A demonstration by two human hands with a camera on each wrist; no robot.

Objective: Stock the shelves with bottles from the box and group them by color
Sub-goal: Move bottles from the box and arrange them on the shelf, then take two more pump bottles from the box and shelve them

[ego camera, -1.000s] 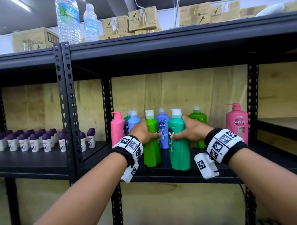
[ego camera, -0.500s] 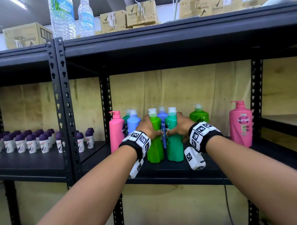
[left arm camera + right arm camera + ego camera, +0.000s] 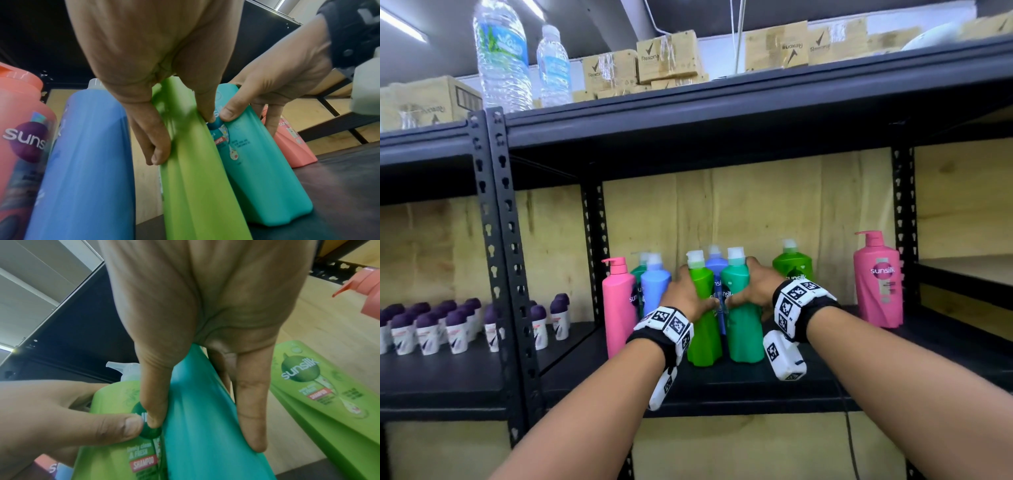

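On the black shelf two bottles stand upright side by side. My left hand grips the light green bottle around its upper body. My right hand grips the teal bottle the same way, thumbs nearly meeting between them. Behind them stands a blue bottle. Left of my hands are a pink pump bottle, a blue bottle and a dark green one. To the right stand another green bottle and a pink pump bottle.
Several small purple-capped roll-on bottles fill the left shelf bay. Black slotted uprights divide the bays. The top shelf carries two water bottles and cardboard cartons. Bare shelf surface lies between the green bottle and the right pink bottle.
Both hands have slid the light green and teal bottles back from the shelf's front edge and closer together. My view has drawn back and tilted up.
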